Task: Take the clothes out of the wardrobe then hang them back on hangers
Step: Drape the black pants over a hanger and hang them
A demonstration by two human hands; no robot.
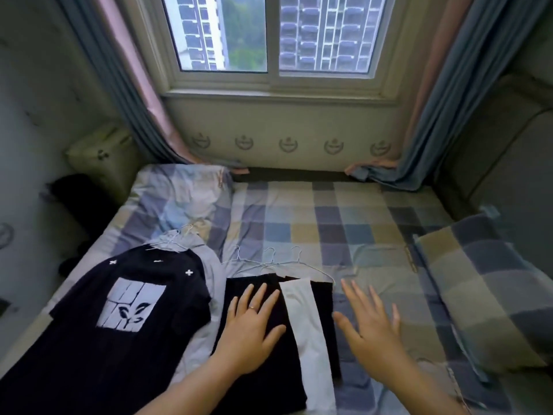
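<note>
A folded black cloth garment with a broad white stripe (266,381) lay on the blue, grey and tan checked bed sheet (344,229), its top edge touching three thin white wire hangers (269,262). The left hand (253,320) rested flat on its black part, fingers straight and spread. The right hand (371,322), fingers likewise splayed, was over the sheet just beside the garment's right edge; contact could not be told. A dark navy T-shirt with a white printed square (98,348) lay alongside, left of it.

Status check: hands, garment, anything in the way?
Left hand flat on black garment, right hand open beside it. Wire hangers lie loose at its top edge. Printed tee alongside, no obstruction.
</note>
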